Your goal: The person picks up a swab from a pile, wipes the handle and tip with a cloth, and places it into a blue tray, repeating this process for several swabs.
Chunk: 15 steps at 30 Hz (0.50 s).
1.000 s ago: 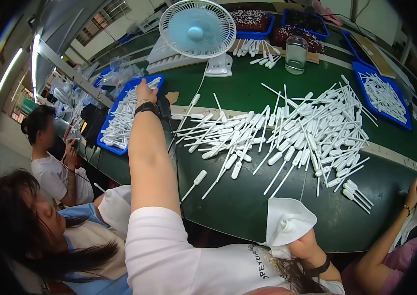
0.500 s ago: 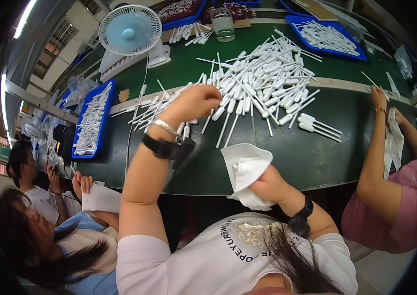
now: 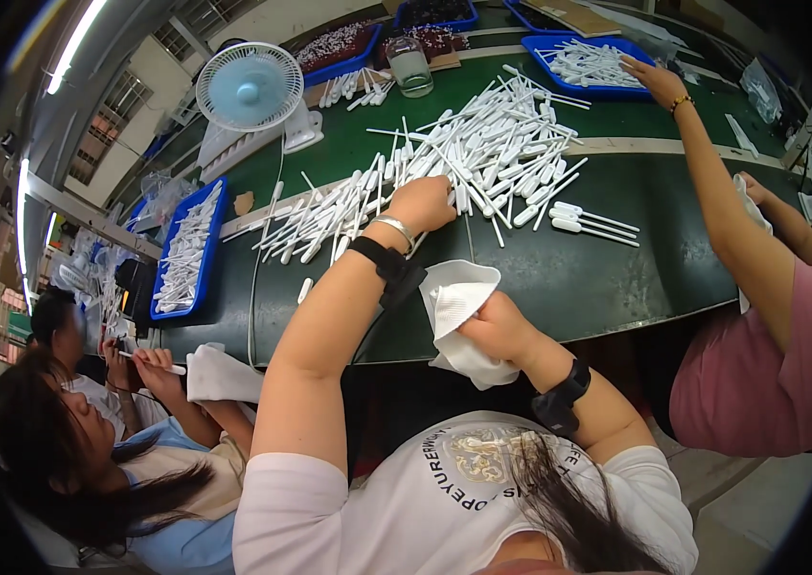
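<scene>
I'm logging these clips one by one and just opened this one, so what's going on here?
A person's left hand is down at the near side of a loose pile of white droppers on a dark green table; whether its fingers hold one is hidden. The right hand grips a bunched white cloth by the table's near edge. On the right, a co-worker's hand is at a blue tray of similar droppers; a second filled blue tray stands on the left.

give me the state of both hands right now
Left hand: at the pile of white pipettes; whether it grips any cannot be told.
Right hand: closed, holding a white cloth.
</scene>
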Each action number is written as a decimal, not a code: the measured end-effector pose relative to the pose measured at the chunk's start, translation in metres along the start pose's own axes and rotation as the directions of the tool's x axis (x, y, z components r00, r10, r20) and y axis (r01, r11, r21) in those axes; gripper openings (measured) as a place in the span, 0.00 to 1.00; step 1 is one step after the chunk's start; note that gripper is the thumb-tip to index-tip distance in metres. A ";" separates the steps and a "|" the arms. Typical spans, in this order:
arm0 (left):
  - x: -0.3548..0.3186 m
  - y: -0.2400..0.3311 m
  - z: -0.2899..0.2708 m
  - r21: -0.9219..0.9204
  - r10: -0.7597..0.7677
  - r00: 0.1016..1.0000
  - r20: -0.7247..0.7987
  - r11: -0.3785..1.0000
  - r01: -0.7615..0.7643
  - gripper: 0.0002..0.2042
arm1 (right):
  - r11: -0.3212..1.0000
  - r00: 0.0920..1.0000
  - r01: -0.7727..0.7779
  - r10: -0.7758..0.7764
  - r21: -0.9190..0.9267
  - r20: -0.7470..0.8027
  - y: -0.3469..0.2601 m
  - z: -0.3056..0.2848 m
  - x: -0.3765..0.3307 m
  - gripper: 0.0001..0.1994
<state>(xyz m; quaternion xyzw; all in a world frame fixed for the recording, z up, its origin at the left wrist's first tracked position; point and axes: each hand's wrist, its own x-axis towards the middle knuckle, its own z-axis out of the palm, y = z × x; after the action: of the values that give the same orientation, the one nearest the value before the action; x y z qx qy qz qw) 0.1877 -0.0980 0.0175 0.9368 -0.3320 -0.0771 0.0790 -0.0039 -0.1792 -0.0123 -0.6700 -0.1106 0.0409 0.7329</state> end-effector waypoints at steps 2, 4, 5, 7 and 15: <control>0.006 -0.004 0.006 -0.010 0.001 0.995 -0.103 1.000 -0.002 0.13 | 1.000 1.000 -0.009 0.009 -0.013 0.005 -0.001 0.002 0.000 0.13; 0.005 -0.011 0.009 -0.019 -0.005 0.987 -0.158 1.000 0.002 0.14 | 0.999 1.000 -0.025 0.025 0.021 0.015 -0.003 0.006 0.000 0.13; 0.003 -0.013 0.004 -0.067 0.013 0.985 -0.171 0.997 -0.025 0.14 | 0.999 0.999 -0.037 0.036 0.038 0.012 -0.001 0.003 0.000 0.13; -0.007 -0.017 -0.017 -0.158 0.046 0.979 -0.200 0.984 -0.078 0.15 | 0.998 0.999 -0.032 0.033 0.055 -0.018 0.001 0.003 0.002 0.13; -0.122 -0.019 -0.055 -0.977 -0.006 0.981 -0.195 -0.092 -0.194 0.06 | 0.964 0.945 0.206 -0.153 0.166 -0.288 0.015 -0.002 0.008 0.14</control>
<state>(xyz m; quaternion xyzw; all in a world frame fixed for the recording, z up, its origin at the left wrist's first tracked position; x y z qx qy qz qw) 0.1167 -0.0008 0.0782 0.5519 -0.2263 -0.2265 0.7700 0.0056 -0.1781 -0.0261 -0.5819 -0.0650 -0.1084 0.8034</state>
